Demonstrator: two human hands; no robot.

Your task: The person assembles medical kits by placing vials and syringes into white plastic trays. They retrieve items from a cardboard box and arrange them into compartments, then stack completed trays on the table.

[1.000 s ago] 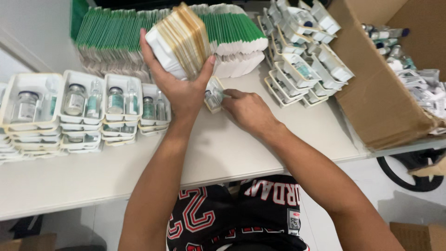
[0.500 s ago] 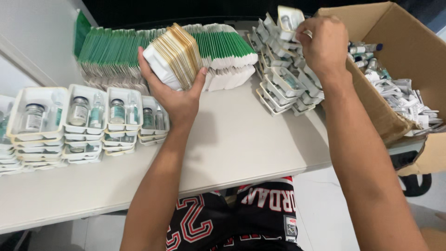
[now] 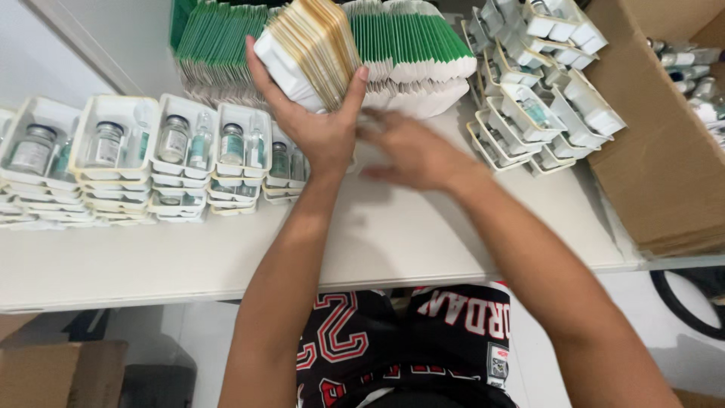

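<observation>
while left hand (image 3: 321, 125) grips fanned stack of folded leaflets (image 3: 310, 45) above white table (image 3: 393, 234), right hand (image 3: 411, 155) back from tilted tray pile (image 3: 540, 98), now blurred, apparently empty, fingers loosely spread beside stack.

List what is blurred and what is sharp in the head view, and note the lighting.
Head view: the right hand is smeared by motion blur, its fingers indistinct; the left hand and the stack of cards it grips are sharp; the vial trays are crisp; lighting is even and soft, with only faint shadows on the white table.
</observation>
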